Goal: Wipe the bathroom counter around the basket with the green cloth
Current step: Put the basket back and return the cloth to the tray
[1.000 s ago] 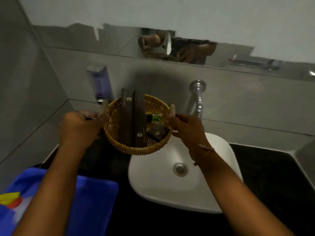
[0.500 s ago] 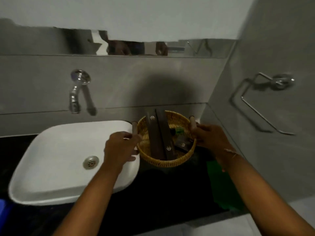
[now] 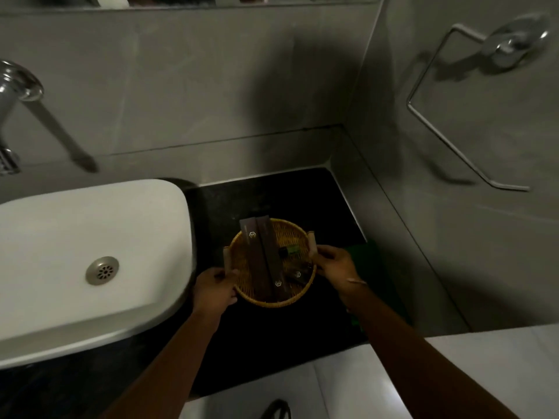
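Observation:
A round wicker basket (image 3: 290,237) holding two long brown boxes and small toiletries sits low over the black counter (image 3: 266,195), right of the sink. My left hand (image 3: 215,288) grips its left handle and my right hand (image 3: 335,264) grips its right handle. I cannot tell whether the basket touches the counter. The green cloth (image 3: 364,258) lies on the counter to the basket's right, partly hidden behind my right hand and forearm.
A white basin (image 3: 75,237) with a metal drain fills the left side. A chrome tap (image 3: 15,95) is on the back wall at far left. A chrome towel ring (image 3: 453,95) hangs on the right wall. Grey walls close the counter's back and right.
Both hands carried the basket from the left of the sink to the right side, then lowered it toward the black counter beside the green cloth.

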